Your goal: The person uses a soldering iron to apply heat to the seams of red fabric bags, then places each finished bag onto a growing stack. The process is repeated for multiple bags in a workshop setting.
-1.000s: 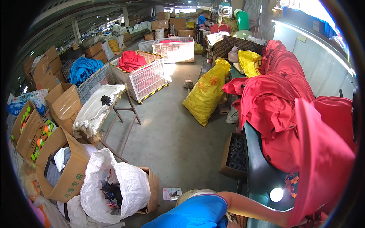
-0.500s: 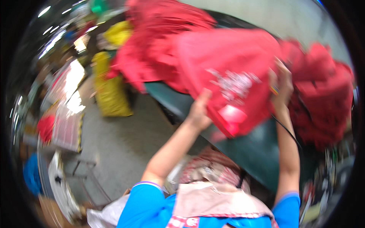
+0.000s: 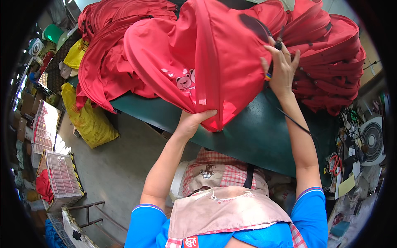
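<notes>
In the head view I hold up a red fabric piece [image 3: 235, 82] with a curved seam and a printed bear motif, above a dark green table [image 3: 242, 132]. My left hand [image 3: 192, 120] pinches its lower edge, thumb on the front. My right hand [image 3: 281, 68] is at its right side, fingers curled near a small black object [image 3: 278, 44], a rainbow band and a black cord; what it grips is unclear. Piles of red fabric pieces [image 3: 103, 62] [image 3: 322, 62] lie behind at left and right.
Yellow sacks [image 3: 89, 122] stand left of the table. Mesh crates [image 3: 62, 173] and a metal-legged stand [image 3: 93, 221] are on the floor at left. A fan [image 3: 372, 140] and clutter [image 3: 343, 173] line the right side. My checked apron [image 3: 231, 211] is below.
My view has swung round from the aisle to the table. Both hands have moved the red piece higher in view, and it has turned, now showing a curved seam and bear print.
</notes>
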A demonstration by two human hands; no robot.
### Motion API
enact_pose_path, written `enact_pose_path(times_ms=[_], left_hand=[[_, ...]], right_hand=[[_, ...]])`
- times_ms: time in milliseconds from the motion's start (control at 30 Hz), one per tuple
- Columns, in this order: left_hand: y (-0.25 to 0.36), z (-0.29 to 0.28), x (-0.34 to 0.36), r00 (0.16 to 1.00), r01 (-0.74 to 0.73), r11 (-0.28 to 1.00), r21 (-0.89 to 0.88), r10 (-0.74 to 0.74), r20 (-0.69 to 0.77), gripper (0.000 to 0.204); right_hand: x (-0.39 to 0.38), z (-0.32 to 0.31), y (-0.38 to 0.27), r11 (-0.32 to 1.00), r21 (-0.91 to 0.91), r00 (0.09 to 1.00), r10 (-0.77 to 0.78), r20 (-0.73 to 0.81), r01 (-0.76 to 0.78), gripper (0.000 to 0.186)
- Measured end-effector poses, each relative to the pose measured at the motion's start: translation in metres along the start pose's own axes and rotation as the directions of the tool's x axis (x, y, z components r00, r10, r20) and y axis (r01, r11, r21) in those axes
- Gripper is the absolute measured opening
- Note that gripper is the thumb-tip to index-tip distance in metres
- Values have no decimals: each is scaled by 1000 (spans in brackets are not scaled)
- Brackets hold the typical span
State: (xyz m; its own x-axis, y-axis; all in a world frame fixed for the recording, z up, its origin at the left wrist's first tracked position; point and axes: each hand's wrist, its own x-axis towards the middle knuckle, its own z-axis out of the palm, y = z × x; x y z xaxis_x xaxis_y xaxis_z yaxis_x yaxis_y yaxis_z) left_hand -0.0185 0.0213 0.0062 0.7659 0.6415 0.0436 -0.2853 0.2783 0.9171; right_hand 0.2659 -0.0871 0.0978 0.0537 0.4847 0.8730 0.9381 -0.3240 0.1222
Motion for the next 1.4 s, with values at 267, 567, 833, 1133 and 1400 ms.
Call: enact_pose_path(times_ms=[267, 567, 833, 1133, 1400], left_hand=[[1, -10, -1, 998, -18, 990, 143, 27, -65, 60], [-2, 5, -1, 974, -180, 954, 240, 207, -92, 47], [1, 13, -5, 972, -174, 955, 239, 205, -112, 46], [2, 14, -6, 980, -144, 960, 240, 172, -97, 45], [-19, 50, -21, 945, -212, 971, 111, 233, -228, 44]], right_hand=[[-49, -80, -79, 665, 720, 954, 300, -13, -199, 33], [-90, -128, -161, 520, 748, 909, 186, 374, -414, 23], [-86, -105, -168, 609, 694, 920, 188, 343, -383, 19], [-31, -150, -128, 64, 440, 444, 76, 893, -896, 23], [-36, -23, -127, 824, 566, 992, 72, -105, 0, 33]])
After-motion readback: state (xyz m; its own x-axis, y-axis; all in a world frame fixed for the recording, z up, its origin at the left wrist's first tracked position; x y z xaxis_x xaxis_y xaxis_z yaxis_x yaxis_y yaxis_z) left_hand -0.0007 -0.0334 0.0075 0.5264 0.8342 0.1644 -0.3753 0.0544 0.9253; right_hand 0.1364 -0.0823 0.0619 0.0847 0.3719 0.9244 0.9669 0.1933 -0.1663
